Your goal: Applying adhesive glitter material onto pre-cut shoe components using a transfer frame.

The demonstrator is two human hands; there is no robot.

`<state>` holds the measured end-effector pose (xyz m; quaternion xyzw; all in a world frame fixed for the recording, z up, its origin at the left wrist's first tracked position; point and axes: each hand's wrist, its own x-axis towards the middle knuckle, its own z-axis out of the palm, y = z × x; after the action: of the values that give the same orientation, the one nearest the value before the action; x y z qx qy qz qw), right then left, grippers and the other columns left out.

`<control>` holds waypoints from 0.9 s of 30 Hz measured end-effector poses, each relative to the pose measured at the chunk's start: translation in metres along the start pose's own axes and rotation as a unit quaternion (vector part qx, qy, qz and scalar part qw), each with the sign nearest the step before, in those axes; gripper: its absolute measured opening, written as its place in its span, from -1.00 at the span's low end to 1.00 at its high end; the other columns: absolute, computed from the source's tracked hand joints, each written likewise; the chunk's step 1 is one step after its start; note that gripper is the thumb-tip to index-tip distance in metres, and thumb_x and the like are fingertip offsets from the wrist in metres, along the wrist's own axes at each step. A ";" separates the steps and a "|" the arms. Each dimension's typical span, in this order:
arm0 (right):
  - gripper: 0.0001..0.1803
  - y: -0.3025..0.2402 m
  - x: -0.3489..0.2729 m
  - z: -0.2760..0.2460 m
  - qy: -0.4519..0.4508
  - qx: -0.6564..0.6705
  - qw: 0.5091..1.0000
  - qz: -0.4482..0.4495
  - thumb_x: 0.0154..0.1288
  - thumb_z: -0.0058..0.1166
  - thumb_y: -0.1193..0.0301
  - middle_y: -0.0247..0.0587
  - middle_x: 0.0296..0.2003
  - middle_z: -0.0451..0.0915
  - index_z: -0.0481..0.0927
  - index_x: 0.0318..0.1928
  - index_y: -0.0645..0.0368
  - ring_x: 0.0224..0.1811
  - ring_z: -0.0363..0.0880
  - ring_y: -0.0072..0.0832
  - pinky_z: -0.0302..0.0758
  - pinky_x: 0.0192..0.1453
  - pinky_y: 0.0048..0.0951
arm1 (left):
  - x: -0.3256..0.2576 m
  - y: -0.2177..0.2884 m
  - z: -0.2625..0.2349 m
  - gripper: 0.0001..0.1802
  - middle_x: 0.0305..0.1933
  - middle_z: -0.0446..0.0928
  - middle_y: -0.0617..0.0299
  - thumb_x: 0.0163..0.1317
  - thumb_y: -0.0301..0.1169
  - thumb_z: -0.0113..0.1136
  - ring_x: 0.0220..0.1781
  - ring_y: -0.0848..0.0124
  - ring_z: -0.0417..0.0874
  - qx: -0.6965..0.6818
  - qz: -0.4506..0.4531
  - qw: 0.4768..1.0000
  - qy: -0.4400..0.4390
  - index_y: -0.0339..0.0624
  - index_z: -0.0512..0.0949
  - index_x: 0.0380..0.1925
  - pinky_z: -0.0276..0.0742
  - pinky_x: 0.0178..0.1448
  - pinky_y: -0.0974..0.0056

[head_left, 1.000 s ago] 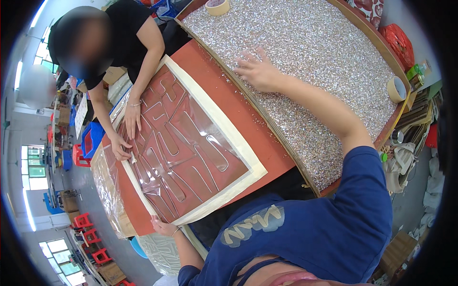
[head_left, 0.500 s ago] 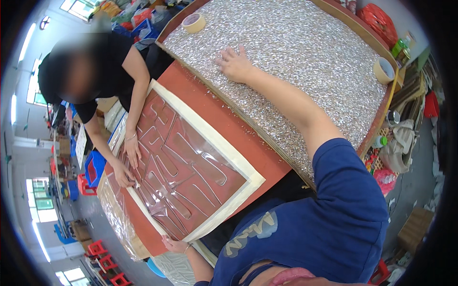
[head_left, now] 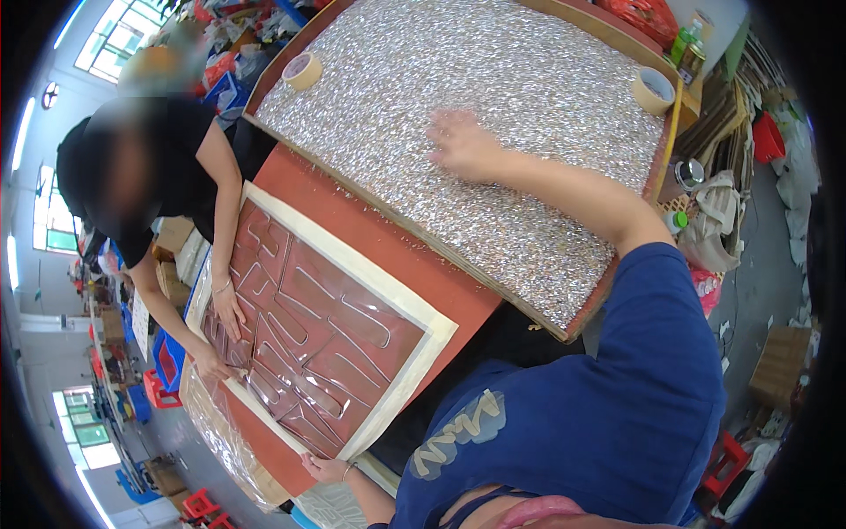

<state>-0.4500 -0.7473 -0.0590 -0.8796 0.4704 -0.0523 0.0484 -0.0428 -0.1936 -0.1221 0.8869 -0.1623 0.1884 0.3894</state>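
Note:
My right hand (head_left: 465,145) is over a bed of small shiny silver flakes (head_left: 529,70) in a wide tray. Its fingers look stretched out but are blurred by motion. My left hand (head_left: 324,469) rests at the near corner of a flat panel with a cream border (head_left: 441,331), fingers extended and partly hidden. Clear plastic film covers the panel's brown-red face, which carries raised curved outlines. Across from me, a co-worker's two hands (head_left: 227,310) touch the panel's far-left side, one flat on the film, the other at the border.
A reddish-brown board (head_left: 352,220) lies under the panel. Two tape rolls, one at left (head_left: 301,70) and one at right (head_left: 654,90), sit on the flakes. The tray has a raised wooden rim (head_left: 423,231). Clear plastic wrap (head_left: 216,428) hangs at the board's left end.
My right hand has moved toward me and to the right across the flakes. The whole view has shifted slightly. My left hand stays at the panel's corner; the co-worker's hands remain on the panel.

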 end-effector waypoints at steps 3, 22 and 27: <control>-0.38 -0.015 -0.014 0.022 0.040 0.034 0.998 -0.046 0.41 -0.42 0.04 0.01 0.38 -0.03 0.15 0.32 0.15 0.46 -0.21 -0.11 -0.33 0.46 0.05 | 0.001 -0.005 -0.004 -0.64 -0.02 0.53 -0.10 0.24 -0.40 -0.13 0.07 0.07 0.48 0.062 0.021 0.998 -0.015 -0.48 0.54 -0.16 0.32 0.21 0.11; -0.57 0.117 -0.008 -0.005 0.141 -0.078 0.984 0.072 0.35 -0.26 0.05 -0.17 0.28 0.24 0.50 0.10 -0.13 0.39 0.01 -0.09 -0.17 0.38 0.26 | 0.005 -0.026 0.000 -0.63 -0.04 0.53 -0.11 0.21 -0.43 -0.13 0.04 0.06 0.50 0.087 0.038 0.995 -0.020 -0.48 0.53 -0.14 0.34 0.18 0.11; -0.64 0.226 -0.061 -0.082 0.137 -0.202 0.902 0.357 0.13 0.04 0.18 -0.10 -0.08 0.55 0.57 -0.19 0.20 -0.08 0.50 -0.10 0.40 0.02 0.02 | 0.004 -0.031 -0.006 -0.64 -0.06 0.53 -0.10 0.20 -0.44 -0.13 0.03 0.08 0.50 0.071 0.048 0.996 -0.011 -0.50 0.52 -0.14 0.35 0.17 0.13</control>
<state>-0.6812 -0.8244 -0.0107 -0.6280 0.7553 -0.0550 -0.1795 -0.0270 -0.1697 -0.1364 0.9056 -0.1953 0.2079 0.3141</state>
